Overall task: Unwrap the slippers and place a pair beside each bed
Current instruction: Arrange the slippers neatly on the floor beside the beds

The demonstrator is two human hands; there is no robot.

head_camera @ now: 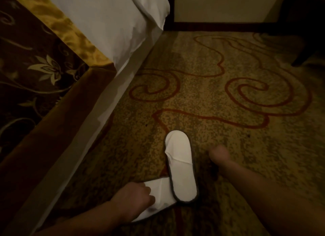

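- Head view: a flat white fabric slipper with a dark grey edge (181, 165) lies on the patterned gold-brown carpet with red swirling lines (228, 98), toe pointing away from the camera, near the side of the bed.
- A second white slipper of the same kind (158, 199) lies crosswise at the first one's heel, its end tucked under that heel.
- The left hand (135, 194) rests on the second slipper with its fingers curled down onto the fabric; whether they pinch it I cannot tell.
- The right hand (219, 154) hovers just right of the first slipper, apart from it and motion-blurred; its fingers look bunched together, holding nothing that shows.
- The bed with white sheets (109, 25) fills the upper left, with a dark brown floral runner edged in gold (40, 69) across it.
- A white bed skirt (98, 111) runs diagonally down to the carpet.
- A cream wall with dark wood baseboard (219, 25) closes the far end.
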